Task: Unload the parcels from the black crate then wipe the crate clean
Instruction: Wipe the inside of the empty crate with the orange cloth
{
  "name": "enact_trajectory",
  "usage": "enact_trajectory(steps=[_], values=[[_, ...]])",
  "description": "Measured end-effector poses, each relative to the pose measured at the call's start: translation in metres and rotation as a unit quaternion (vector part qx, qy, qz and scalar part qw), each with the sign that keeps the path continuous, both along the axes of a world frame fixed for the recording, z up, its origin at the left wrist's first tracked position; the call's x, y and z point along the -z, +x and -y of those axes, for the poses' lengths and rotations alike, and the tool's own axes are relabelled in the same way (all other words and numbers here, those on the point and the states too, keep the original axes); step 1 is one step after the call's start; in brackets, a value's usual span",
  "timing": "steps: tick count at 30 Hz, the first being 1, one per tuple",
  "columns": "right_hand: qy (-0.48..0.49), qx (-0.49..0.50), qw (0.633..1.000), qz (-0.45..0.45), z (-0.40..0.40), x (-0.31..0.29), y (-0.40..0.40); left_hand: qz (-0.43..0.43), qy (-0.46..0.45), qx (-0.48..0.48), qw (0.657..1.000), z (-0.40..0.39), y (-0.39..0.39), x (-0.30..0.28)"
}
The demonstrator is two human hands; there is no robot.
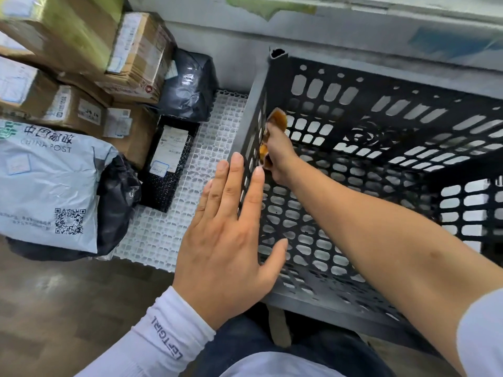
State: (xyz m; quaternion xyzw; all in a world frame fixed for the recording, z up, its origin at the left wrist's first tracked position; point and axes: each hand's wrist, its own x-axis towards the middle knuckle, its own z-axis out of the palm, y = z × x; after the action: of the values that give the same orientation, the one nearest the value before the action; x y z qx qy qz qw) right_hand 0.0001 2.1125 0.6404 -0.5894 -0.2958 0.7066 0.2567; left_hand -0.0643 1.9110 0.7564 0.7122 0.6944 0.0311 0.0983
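Note:
The black perforated crate [381, 137] stands at the right with no parcels visible inside it. My right hand [277, 156] reaches into it and grips an orange-brown cloth [277, 119] pressed against the inside of the crate's left wall. My left hand [231, 235] lies flat with straight fingers against the outside of that same wall, near the crate's front left corner. The parcels sit stacked to the left: brown cardboard boxes [81, 77], a grey China Post bag [49, 183], a black bag [190, 83] and a black bubble mailer [170, 164].
The parcels rest on a white plastic grid mat [215, 148] on the floor, with a bare strip of mat between them and the crate. A pale wall [353, 31] runs behind the crate. Brown wood-look floor [54, 300] lies at the lower left.

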Motion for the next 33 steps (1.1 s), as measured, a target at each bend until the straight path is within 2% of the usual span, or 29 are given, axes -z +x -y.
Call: enact_trajectory(steps=[7,13,21,25,29,33], values=[[-0.009,0.006,1.0,0.007,0.008,-0.032,0.011,0.014,0.017,-0.001,1.0,-0.001,-0.001,-0.001],[0.025,-0.014,0.997,-0.068,0.02,-0.063,0.028,0.05,0.052,-0.032,0.997,-0.001,0.001,0.0],[0.058,-0.004,0.993,-0.098,0.036,-0.065,0.032,-0.007,0.029,-0.092,0.995,-0.001,0.001,0.004],[0.098,-0.01,0.994,-0.039,0.05,-0.065,0.024,-0.015,0.02,-0.095,0.995,-0.002,0.001,0.005],[0.119,-0.016,0.992,-0.04,0.056,-0.065,0.019,-0.013,0.015,-0.093,0.996,-0.002,0.001,0.004],[0.079,-0.043,0.996,-0.016,0.038,-0.05,-0.008,-0.01,0.017,-0.086,0.996,-0.003,0.002,0.003]])
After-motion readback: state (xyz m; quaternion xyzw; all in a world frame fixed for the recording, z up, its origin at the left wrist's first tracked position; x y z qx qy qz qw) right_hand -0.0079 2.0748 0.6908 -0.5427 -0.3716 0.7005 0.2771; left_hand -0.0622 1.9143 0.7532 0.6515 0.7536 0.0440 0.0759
